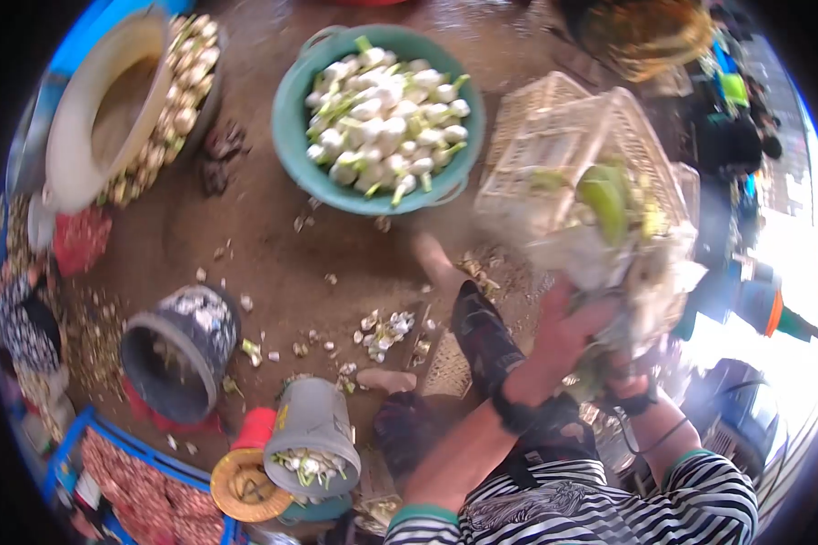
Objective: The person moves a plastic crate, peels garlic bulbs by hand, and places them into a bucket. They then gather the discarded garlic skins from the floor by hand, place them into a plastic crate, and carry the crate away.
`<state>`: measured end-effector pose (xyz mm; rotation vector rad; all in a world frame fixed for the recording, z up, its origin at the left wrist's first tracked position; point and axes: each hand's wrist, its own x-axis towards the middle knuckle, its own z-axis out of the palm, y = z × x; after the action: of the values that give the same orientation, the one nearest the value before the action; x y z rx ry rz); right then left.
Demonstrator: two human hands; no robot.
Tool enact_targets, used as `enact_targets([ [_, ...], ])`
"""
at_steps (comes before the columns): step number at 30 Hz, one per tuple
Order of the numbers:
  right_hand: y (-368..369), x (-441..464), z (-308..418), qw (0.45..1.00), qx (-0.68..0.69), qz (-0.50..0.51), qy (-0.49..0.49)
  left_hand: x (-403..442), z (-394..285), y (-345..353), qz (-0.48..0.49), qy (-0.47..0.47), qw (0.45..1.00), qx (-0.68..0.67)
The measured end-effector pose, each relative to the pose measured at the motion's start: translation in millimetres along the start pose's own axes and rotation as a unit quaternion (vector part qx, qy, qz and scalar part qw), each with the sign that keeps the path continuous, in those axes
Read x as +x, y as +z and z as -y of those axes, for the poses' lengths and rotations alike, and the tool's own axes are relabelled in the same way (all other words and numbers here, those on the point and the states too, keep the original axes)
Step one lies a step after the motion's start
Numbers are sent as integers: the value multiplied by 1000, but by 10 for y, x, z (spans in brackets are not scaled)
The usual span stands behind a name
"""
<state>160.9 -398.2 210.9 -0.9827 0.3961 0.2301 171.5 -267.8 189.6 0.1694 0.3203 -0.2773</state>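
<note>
My left hand (563,338) is blurred by motion and presses against the near side of a whitish, papery bundle of scraps (650,286), its fingers closing on it. My right hand (629,371) is under the bundle's near end, mostly hidden and also smeared. Both wrists have dark bands. The bundle overlaps the near side of a pale woven basket (541,136). A yellow-green leafy piece (606,202) shows on top of the pile at the basket. What exactly makes up the bundle is too blurred to tell.
A teal tub (286,136) heaped with white garlic bulbs (386,118) stands ahead. A dark bucket (182,350) and a grey bucket (314,422) lie tipped at left. A tilted cream tub (68,136) sits far left. Garlic scraps (384,334) litter the floor by my feet.
</note>
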Motion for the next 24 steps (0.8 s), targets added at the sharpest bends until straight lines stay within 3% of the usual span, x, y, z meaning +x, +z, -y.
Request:
enact_targets([
  [1, -28, 73, 318, 943, -288, 25, -164, 260, 225, 176, 39, -20, 998, 47],
  [2, -118, 118, 637, 780, -550, 37, -296, 541, 479, 293, 76, -41, 992, 92],
  [3, -1077, 185, 648, 843, -460, -108, -255, 906, 842, 268, 68, -10, 984, 162],
  [4, -1321, 469, 709, 792, -549, -134, -230, 1306, 1259, 137, 60, 22, 971, 232],
  [5, -1564, 751, 771, 728, -636, -157, -201, 1471, 1372, 169, 28, -7, 955, 294],
  [6, -1801, 1032, 836, 659, -712, -174, -171, 1633, 1483, 205, 0, -40, 934, 354],
  [7, -1803, 1374, 779, 599, -787, -133, -61, 1688, 1251, 303, -59, -134, 902, 407],
  [9, -2105, 1849, 440, 612, -774, -162, 10, 1732, 1012, 275, -91, -215, 871, 432],
  [10, -1983, 1995, 424, 614, -766, -175, 76, 1696, 969, 189, -61, -206, 889, 404],
  [11, -1847, 2066, 425, 611, -770, -179, 50, 1679, 936, 45, -72, -190, 861, 467],
  [12, -1825, 2142, 454, 595, -780, -172, 89, 1661, 916, -59, -72, -174, 830, 525],
  [14, -1813, 2201, 515, 621, -757, -173, 106, 1664, 784, 21, -99, -178, 812, 547],
  [16, -1834, 2200, 501, 607, -769, -195, 48, 1642, 720, 248, -123, -115, 817, 551],
  [17, -1794, 2207, 570, 610, -766, -187, 79, 1621, 650, 269, -117, -81, 800, 583],
  [18, -1782, 2193, 692, 660, -723, -157, 129, 1615, 561, 274, -110, -46, 782, 612],
  [20, -1679, 2089, 921, 697, -689, -139, 137, 1587, 354, 374, -167, -3, 784, 598],
  [22, -1648, 1874, 1184, 742, -651, -138, 81, 1549, 158, 469, -208, 38, 765, 608],
  [24, -1609, 1583, 1270, 763, -624, -171, -5, 1615, -82, -125, -194, 136, 707, 667],
])
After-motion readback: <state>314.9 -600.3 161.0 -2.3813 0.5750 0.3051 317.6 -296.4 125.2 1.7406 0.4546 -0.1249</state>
